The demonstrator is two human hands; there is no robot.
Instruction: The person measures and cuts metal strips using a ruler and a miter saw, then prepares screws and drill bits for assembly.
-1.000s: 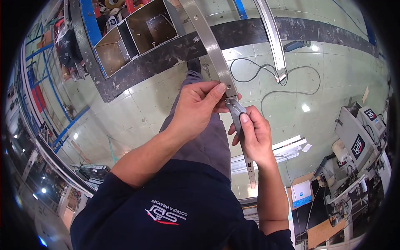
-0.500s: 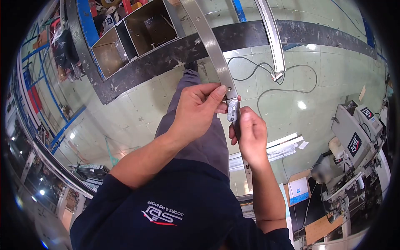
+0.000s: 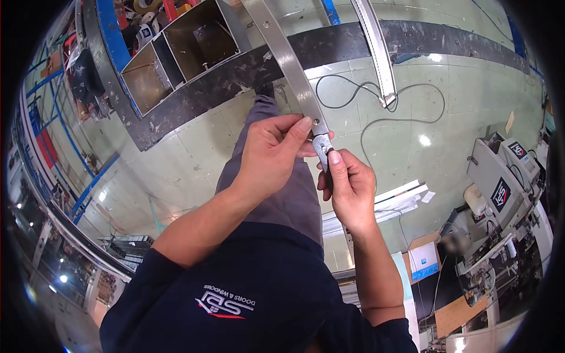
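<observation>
A long flat brushed-metal bar [image 3: 292, 73] with small holes runs from the top of the view down to my hands. My left hand [image 3: 271, 152] pinches the bar's lower end between thumb and fingers, beside a hole. A small silver end fitting [image 3: 321, 145] with a rounded end and a slot sits at that end of the bar. My right hand [image 3: 353, 193] is closed on the fitting, its thumb pressing on the lower part. A dark strip below the fitting is partly hidden by my right fingers.
The bar crosses a dark, paint-marked bench rail [image 3: 206, 94]. An open metal box [image 3: 203, 44] with two compartments stands at upper left. A white profile [image 3: 376, 56] overhangs the rail, near a loose cable [image 3: 406, 120] on the floor. Machines [image 3: 500, 176] stand at right.
My right thumb has moved up and left onto the fitting, covering its lower part. The bar and both hands appear slightly farther left in view.
</observation>
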